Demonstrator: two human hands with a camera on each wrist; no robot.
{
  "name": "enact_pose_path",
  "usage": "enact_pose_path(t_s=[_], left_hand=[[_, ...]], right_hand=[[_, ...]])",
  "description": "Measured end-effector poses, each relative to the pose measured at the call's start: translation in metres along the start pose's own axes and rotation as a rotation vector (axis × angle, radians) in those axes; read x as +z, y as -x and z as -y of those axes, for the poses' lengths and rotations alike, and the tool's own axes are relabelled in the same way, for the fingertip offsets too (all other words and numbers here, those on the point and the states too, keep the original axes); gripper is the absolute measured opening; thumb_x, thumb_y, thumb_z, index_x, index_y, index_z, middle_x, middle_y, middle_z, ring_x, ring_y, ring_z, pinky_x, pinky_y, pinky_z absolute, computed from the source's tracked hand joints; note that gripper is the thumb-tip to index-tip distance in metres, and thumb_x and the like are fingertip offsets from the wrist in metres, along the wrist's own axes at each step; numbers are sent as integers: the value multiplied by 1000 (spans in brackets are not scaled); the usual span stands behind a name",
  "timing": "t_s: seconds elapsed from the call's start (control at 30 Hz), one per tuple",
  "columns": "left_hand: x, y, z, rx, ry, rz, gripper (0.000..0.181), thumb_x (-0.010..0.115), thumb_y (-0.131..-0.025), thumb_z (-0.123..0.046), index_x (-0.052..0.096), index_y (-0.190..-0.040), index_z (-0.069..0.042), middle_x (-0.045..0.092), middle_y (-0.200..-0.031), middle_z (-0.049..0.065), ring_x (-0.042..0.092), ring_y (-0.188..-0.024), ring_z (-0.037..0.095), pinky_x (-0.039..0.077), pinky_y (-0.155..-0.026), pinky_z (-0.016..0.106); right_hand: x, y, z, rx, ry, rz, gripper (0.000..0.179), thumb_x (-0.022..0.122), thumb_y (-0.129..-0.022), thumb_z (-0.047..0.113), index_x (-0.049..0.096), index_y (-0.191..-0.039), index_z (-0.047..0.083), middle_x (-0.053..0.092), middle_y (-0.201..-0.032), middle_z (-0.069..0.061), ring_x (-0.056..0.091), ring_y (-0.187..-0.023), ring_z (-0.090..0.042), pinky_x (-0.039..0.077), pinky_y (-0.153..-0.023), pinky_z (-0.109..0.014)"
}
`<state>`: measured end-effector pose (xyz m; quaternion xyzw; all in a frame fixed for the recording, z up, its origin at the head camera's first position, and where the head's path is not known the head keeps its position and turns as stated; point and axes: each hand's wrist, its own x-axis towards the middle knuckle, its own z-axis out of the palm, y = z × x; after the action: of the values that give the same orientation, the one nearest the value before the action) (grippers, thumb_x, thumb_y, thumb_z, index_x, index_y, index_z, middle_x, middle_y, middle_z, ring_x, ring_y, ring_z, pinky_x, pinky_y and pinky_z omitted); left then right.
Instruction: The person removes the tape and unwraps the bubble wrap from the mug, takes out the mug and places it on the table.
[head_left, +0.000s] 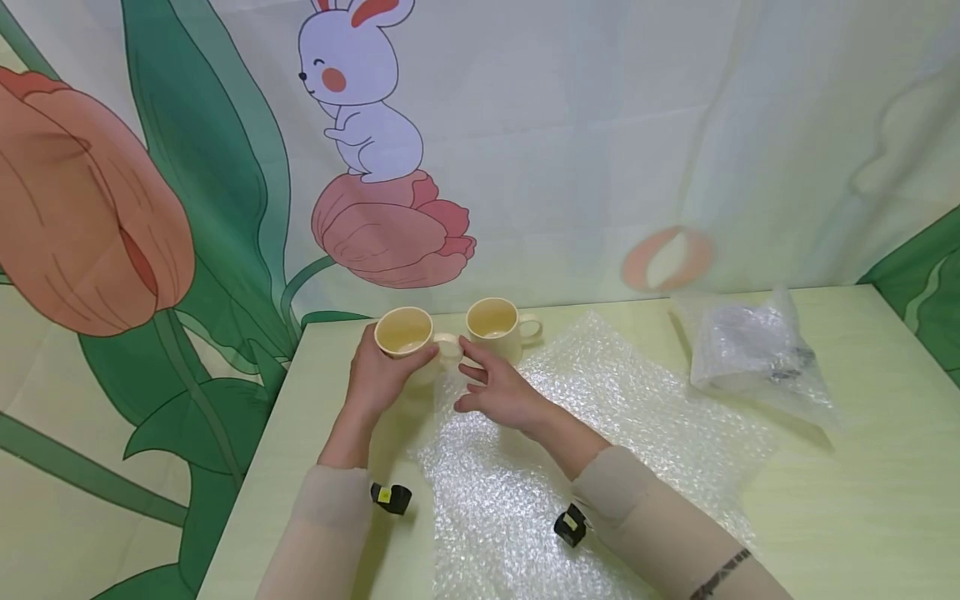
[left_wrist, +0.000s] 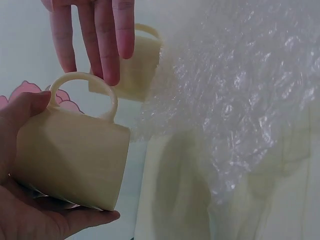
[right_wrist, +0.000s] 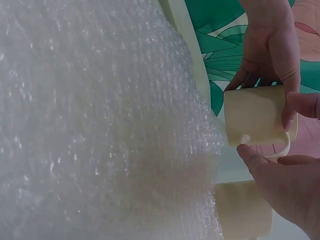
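Observation:
My left hand [head_left: 375,372] grips a pale yellow mug [head_left: 405,332] around its body, its thumb beside the handle [left_wrist: 82,76]. The mug is raised with its mouth toward the head camera and its handle pointing right. At that handle is my right hand [head_left: 504,392], fingers extended and spread, fingertips right at the loop. A second, matching mug [head_left: 493,323] stands close behind on the right at the table's far edge, its handle also to the right. In the right wrist view a small shiny spot [right_wrist: 245,138] shows on the held mug near the handle.
A large sheet of bubble wrap [head_left: 540,467] lies flat under the right forearm, reaching toward the second mug. Farther right on the table [head_left: 885,500] sits a bubble-wrapped bundle [head_left: 753,346]. A printed curtain [head_left: 555,150] hangs behind the far edge.

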<state>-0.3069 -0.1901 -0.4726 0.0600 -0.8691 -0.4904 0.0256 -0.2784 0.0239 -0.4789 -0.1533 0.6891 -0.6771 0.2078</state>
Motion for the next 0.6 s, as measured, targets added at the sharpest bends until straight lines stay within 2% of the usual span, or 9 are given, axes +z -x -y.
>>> enact_pose_path(t_s=[0.13,0.6], left_hand=[[2,-6,3,-4,18,11,94,88,-81,-45,36,-152,-11,52,-146,11,53,-133,30,47,-112,52],[10,-23,25,-35,60,23,95,88,-82,-41,34,-154,-11,51,-148,12,51,-136,30,41,-118,51]], right_hand=[[1,-6,-4,27,-6,5,101,68,-84,-7,16,-167,13,14,-175,-5,29,-158,-33,33,-124,-49],[6,-26,-21,53,-7,-11,104,70,-82,-7,11,-167,9,8,-176,-6,21,-160,-29,25,-128,-48]])
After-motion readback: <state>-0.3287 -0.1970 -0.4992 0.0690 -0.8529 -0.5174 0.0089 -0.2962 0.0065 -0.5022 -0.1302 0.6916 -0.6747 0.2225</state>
